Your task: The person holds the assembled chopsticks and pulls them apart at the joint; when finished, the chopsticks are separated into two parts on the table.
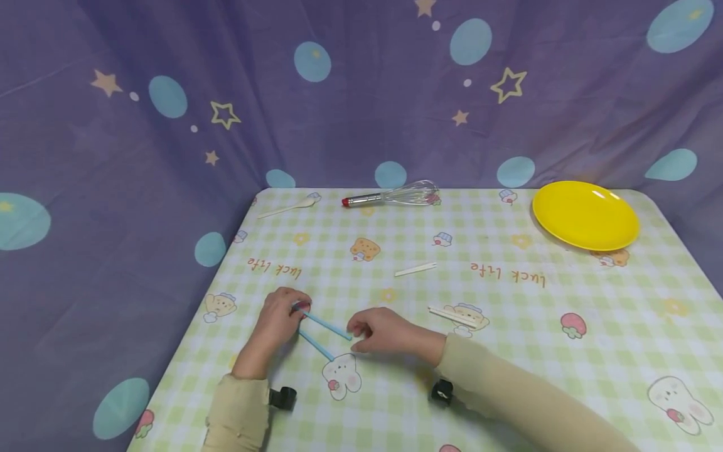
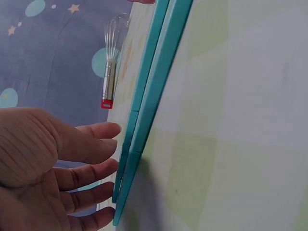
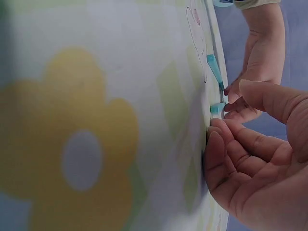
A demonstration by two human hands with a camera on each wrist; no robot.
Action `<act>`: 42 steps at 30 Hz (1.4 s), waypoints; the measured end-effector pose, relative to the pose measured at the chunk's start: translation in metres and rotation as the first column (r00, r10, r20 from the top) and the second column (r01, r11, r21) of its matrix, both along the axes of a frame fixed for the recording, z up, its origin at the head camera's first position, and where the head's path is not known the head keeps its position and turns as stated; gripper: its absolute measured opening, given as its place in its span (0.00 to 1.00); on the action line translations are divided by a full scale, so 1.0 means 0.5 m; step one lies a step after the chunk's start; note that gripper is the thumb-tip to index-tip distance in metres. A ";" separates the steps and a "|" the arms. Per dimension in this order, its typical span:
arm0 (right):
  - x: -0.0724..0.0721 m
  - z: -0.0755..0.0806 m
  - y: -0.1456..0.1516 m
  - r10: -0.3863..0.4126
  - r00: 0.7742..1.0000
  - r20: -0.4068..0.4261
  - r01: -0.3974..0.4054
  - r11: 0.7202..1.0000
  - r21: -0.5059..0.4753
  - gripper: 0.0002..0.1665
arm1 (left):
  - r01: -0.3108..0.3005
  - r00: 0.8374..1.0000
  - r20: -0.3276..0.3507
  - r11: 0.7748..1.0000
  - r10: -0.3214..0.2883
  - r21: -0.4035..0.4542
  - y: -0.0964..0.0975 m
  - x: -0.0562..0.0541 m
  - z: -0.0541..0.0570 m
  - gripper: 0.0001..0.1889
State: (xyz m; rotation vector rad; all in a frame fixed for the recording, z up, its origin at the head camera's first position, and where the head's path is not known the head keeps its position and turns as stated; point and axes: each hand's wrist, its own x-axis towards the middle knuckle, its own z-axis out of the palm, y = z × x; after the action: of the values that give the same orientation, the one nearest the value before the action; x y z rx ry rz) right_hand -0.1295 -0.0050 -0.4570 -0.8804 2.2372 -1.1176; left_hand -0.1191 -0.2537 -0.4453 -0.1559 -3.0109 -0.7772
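- In the head view, a purple curtain [image 1: 361, 94] hung behind the worktop [image 1: 610, 351]; by its far edge lay a whisk [image 1: 364, 200] and a spoon [image 1: 288, 208], with a yellow plate [image 1: 585, 215] at the far right corner.
- Two blue chopsticks [image 1: 326, 325] lay apart, slightly splayed, towards the worktop's left edge. The left hand [image 1: 279, 317] covered their far ends; the right hand [image 1: 384, 329] was beside the other end of one, touching or not I could not tell.
- Pale sticks [image 1: 416, 269] nearer the worktop's middle, like the plate, whisk and spoon, were untouched.
- In the left wrist view, that hand's fingers were spread and relaxed at the tapered tips, clasping nothing.
- In the right wrist view, the fingers curled loosely, thumb clear of them, with nothing visibly held.
- The handling looked partly done: both chopsticks were within the hands' reach, but lifting or gathering them together seemed undone.
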 end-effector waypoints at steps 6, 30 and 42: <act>0.001 0.005 -0.020 0.006 0.997 -0.075 0.001 0.995 0.103 0.15 | -0.010 1.000 0.004 1.000 0.010 -0.016 -0.004 -0.005 0.002 0.07; 0.007 0.002 -0.039 -0.171 0.969 -0.177 0.207 0.957 0.206 0.03 | -0.018 1.000 0.008 0.999 0.019 -0.033 0.005 -0.007 -0.015 0.06; 0.000 0.005 0.024 -0.245 0.956 -0.163 0.260 0.963 0.075 0.03 | 0.051 0.997 -0.067 0.999 -0.050 0.015 0.030 -0.006 -0.004 0.05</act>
State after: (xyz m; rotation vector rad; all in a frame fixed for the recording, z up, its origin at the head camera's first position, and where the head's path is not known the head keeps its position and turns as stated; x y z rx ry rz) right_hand -0.1293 0.0069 -0.4545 -0.6736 2.5644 -1.0722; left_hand -0.1222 -0.2387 -0.4471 -0.2531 -2.9477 -0.7844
